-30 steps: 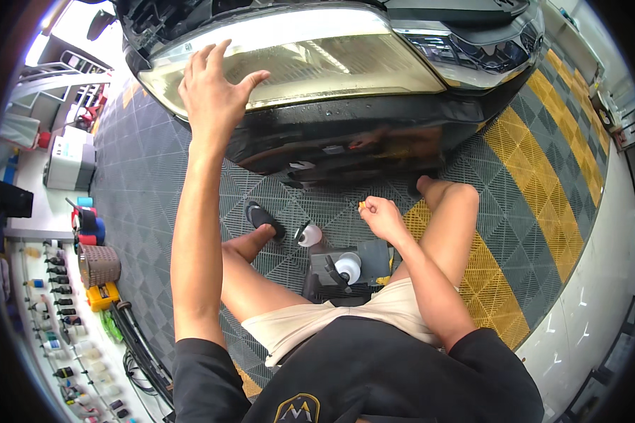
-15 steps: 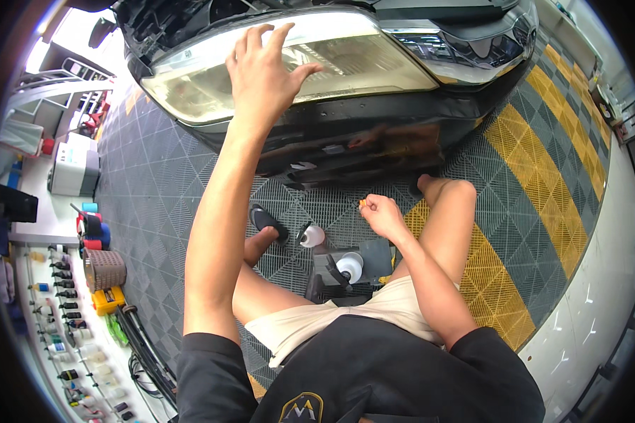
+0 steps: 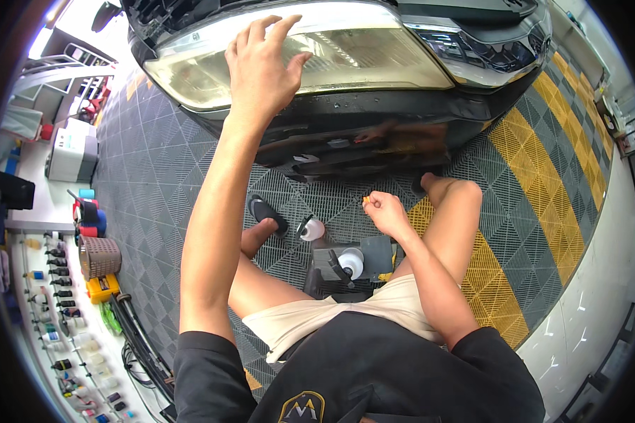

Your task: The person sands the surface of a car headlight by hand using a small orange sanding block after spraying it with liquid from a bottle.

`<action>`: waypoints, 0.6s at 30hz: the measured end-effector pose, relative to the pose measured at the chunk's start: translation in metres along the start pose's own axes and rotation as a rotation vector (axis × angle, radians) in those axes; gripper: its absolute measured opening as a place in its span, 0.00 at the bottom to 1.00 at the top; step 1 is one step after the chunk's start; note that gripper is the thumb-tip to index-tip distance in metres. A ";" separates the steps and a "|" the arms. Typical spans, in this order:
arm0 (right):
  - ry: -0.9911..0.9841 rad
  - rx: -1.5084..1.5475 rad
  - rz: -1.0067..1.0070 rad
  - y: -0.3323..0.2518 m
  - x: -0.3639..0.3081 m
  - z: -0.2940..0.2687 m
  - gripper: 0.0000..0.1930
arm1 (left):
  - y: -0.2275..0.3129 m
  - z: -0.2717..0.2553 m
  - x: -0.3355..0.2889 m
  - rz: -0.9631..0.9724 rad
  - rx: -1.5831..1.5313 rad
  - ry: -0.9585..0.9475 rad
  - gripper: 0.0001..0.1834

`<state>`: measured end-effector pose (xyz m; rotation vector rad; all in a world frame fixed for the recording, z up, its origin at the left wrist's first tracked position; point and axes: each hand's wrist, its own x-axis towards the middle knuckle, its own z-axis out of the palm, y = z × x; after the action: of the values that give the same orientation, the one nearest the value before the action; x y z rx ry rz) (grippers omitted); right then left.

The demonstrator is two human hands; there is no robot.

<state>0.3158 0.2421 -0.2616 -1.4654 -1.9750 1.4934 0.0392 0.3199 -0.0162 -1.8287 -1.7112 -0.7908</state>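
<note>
A yellowed, hazy car headlight [image 3: 363, 67] spans the top of the view, set in a black front bumper [image 3: 402, 116]. My left hand [image 3: 261, 74] is raised over its left half, fingers spread and thumb out, with nothing in the grasp. Whether the fingertips touch the lens, I cannot tell. Lower down, between my knees and the bumper, my right hand [image 3: 388, 213] is closed in a pinch. A small orange piece [image 3: 367, 201] sticks out from its fingertips; its kind is not clear.
Between my legs are a white spray bottle [image 3: 312, 229] and another white bottle with a black sprayer [image 3: 351, 262], beside a flat grey piece [image 3: 377, 252]. Bottle racks [image 3: 63, 303], a woven basket [image 3: 100, 257] and a yellow case [image 3: 103, 287] line the left side.
The headlight and bumper have shifted slightly up and right in the view. My left thumb has drawn in toward the fingers. The right hand keeps its pinch.
</note>
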 end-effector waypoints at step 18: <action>0.032 0.029 -0.023 0.001 -0.001 0.000 0.15 | -0.009 -0.003 -0.011 -0.079 -0.017 -0.049 0.36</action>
<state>0.3172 0.2409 -0.2623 -1.4405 -1.9374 1.4734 0.0299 0.3103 -0.0225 -1.8160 -1.8224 -0.8008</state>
